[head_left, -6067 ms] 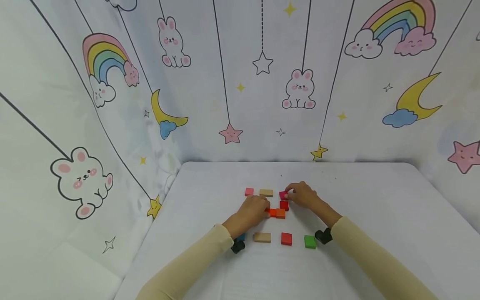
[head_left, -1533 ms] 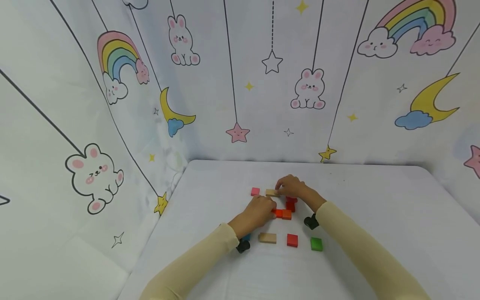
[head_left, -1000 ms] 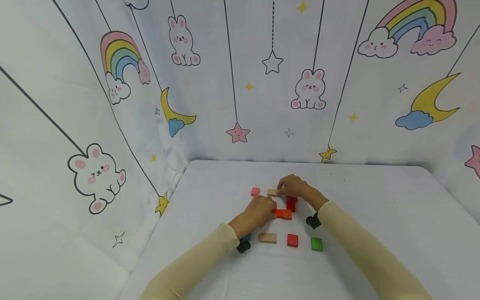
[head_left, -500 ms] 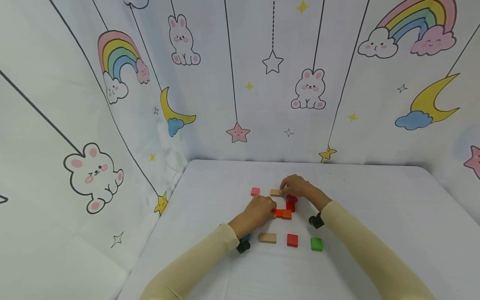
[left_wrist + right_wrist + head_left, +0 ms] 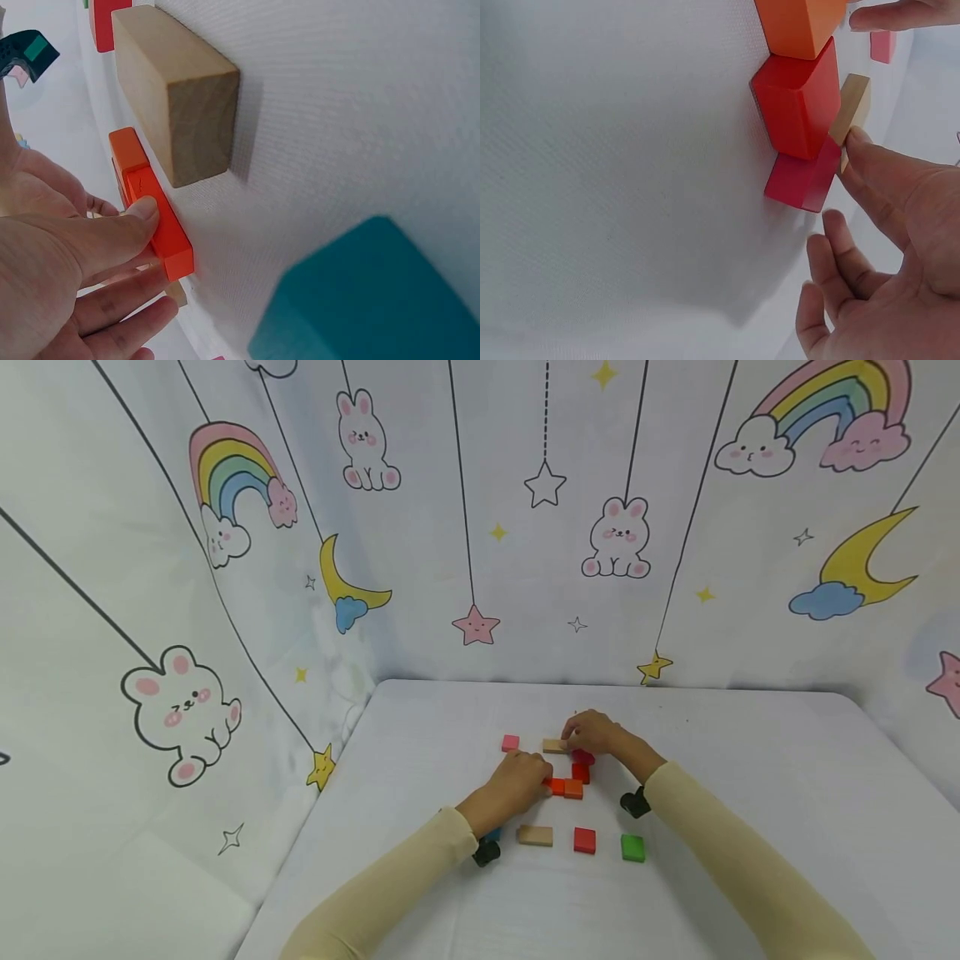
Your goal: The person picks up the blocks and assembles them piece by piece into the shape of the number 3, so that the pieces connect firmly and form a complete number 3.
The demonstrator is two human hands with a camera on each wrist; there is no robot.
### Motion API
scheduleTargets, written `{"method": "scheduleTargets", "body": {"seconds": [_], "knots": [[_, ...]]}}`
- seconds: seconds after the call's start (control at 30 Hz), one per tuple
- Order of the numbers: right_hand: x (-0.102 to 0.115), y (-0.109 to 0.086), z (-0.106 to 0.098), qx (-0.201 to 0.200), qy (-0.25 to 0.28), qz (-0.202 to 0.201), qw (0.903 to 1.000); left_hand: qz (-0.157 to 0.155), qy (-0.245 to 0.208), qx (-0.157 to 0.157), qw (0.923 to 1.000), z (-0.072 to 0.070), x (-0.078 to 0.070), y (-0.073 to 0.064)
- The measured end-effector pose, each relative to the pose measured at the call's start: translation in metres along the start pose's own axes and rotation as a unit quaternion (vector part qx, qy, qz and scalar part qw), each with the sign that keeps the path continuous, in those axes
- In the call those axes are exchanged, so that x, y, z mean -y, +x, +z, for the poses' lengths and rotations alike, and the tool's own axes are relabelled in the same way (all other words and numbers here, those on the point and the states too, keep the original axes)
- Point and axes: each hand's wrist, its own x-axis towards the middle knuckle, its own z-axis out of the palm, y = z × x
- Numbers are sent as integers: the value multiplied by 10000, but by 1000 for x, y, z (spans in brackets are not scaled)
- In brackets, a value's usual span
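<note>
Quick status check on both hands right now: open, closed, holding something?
Left hand: closed, pinching the bright orange-red block.
Right hand: thumb and forefinger closed on the far wooden block, other fingers free.

- Our left arm (image 5: 382, 881) slants from the near left toward the far right.
- Our left hand (image 5: 516, 779) bends over, thumb (image 5: 127, 229) and fingers pinching, the lower ones only slightly bent.
- Our right arm (image 5: 750, 860) reaches from the near right toward the far left.
- Our right hand (image 5: 592, 732) lies farther, pinching too, its remaining fingers (image 5: 844, 262) curled loosely.
</note>
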Motion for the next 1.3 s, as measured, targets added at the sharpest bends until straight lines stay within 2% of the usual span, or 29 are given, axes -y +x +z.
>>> {"method": "scheduleTargets", "body": {"seconds": [0.5, 0.8, 1.0, 1.3], "knots": [[-5, 3, 3, -7, -158, -75, 9998, 15, 55, -27, 10000, 3, 0, 1], [-2, -2, -1, 32, -190, -133, 9997, 14, 65, -40, 10000, 2, 0, -1], [-2, 5, -1, 41, -224, -204, 9995, -11, 56, -42, 10000, 2, 2, 1], [11, 10, 6, -87, 80, -163, 9998, 68, 37, -90, 9999, 5, 2, 3]]}}
